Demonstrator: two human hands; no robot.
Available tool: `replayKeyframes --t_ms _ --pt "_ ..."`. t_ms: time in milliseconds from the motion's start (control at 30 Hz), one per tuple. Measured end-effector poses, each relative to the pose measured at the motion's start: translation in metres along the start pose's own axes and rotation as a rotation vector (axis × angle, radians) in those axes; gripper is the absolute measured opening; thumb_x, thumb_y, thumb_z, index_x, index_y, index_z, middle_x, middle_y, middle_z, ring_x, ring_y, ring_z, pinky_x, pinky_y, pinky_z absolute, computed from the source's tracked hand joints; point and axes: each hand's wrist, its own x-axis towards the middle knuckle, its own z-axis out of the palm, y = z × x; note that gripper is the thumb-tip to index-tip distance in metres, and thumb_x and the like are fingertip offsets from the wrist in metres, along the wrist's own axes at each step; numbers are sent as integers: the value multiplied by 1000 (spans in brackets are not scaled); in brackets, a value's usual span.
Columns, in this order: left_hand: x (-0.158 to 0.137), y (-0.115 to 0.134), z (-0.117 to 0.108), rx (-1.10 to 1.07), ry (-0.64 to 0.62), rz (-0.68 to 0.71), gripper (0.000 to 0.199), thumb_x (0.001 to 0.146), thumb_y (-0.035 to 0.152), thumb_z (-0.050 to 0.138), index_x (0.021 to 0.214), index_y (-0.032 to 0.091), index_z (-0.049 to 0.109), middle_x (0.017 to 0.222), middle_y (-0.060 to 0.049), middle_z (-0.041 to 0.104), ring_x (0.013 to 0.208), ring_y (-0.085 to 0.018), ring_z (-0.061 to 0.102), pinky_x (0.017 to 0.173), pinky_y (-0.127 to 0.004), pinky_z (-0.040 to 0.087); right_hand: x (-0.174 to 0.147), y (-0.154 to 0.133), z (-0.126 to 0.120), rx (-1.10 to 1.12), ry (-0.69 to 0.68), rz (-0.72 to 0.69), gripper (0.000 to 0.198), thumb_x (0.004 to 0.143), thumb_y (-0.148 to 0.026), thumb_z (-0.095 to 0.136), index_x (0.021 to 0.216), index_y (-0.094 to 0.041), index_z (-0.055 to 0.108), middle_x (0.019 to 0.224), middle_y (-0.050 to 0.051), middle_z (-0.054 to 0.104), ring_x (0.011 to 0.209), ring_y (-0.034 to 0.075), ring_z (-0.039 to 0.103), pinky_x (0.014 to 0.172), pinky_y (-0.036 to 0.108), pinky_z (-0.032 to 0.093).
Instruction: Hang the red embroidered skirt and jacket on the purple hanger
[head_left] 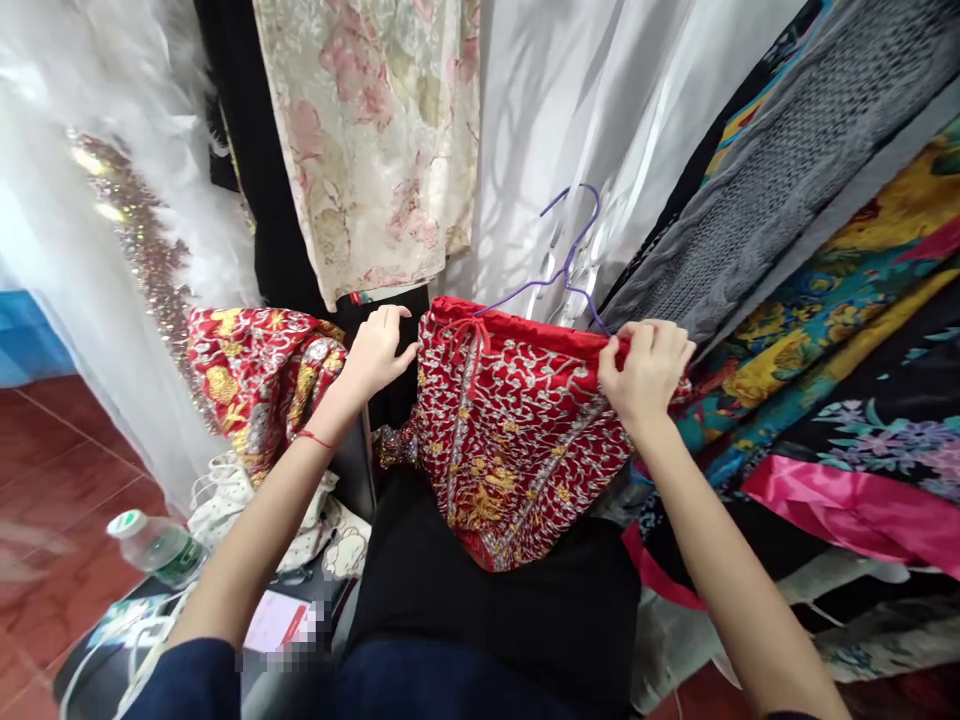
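Note:
A red garment (510,430) with silver and gold embroidery and a drawstring waistband hangs over my lap. Its drawstring is tied in a bow near the left end of the waistband. A purple hanger (564,272) rises out of the waist opening, its hook upward and its lower part hidden inside the cloth. My right hand (646,372) pinches the right corner of the waistband, beside the hanger's arm. Just left of the waistband's other corner, my left hand (381,350) is held with thumb and fingers apart, holding nothing.
Another red and gold embroidered cloth (255,375) lies at the left, above a polka-dot white cloth (300,530). A water bottle (161,548) stands near white cables. Floral clothes (382,150) hang ahead; a grey knit garment (795,170) and colourful fabrics (795,360) crowd the right.

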Motion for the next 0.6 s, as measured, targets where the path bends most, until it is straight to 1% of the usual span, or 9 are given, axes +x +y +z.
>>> replayKeyframes --t_ms 67,133,233,300,367,433,500,533,600 --pt "-29 -4 -16 70 36 -77 39 87 28 57 122 13 52 133 -20 55 129 -34 50 109 -49 41 -12 -32 -5 57 -91 -98 22 91 -29 47 98 -15 62 105 19 61 99 33 53 84 47 41" --pt "-65 -8 -29 121 97 -187 46 86 30 60 127 11 49 142 -24 47 138 -37 41 115 -52 34 -24 -66 -8 123 -195 -225 23 93 -26 45 101 -14 63 107 19 61 100 32 53 84 46 41" --pt "-127 -18 -42 237 142 -447 79 82 42 68 142 3 34 156 -34 24 149 -47 18 117 -63 22 -33 -123 -11 219 -299 -402 25 93 -19 41 102 -14 64 108 18 61 99 30 51 84 44 41" --pt "-162 -27 -47 323 147 -692 100 77 50 73 147 -3 24 158 -40 14 148 -53 13 113 -70 20 -34 -166 -12 274 -332 -535 27 93 -17 40 102 -13 65 108 18 61 99 29 51 84 43 40" --pt "-183 -36 -51 333 85 -931 103 76 53 74 146 -4 26 153 -42 25 144 -55 26 109 -68 29 -33 -214 -11 315 -362 -700 27 93 -18 40 104 -13 65 109 19 62 100 30 51 85 42 40" --pt "-190 -43 -57 244 -87 -1053 82 81 51 68 141 2 40 140 -36 49 132 -49 48 101 -59 42 -33 -262 -10 358 -380 -862 29 94 -18 41 111 -12 63 115 19 61 105 30 52 88 43 40" --pt "-189 -45 -66 176 -233 -1053 56 88 44 57 134 12 52 124 -26 65 117 -42 62 91 -49 49 -34 -307 -9 395 -377 -965 37 95 -15 38 125 -13 59 128 21 58 116 31 50 94 45 38" --pt "-188 -44 -71 181 -251 -1027 48 91 40 52 132 16 55 118 -23 69 112 -40 65 88 -46 50 -34 -326 -9 409 -364 -979 42 96 -15 37 134 -15 54 137 21 54 122 33 48 98 48 37" --pt "-188 -38 -80 250 -179 -986 45 93 36 46 133 21 57 111 -20 72 104 -38 68 82 -43 50 -31 -356 -8 435 -335 -974 52 96 -14 38 147 -21 42 151 21 43 135 35 40 104 53 32"
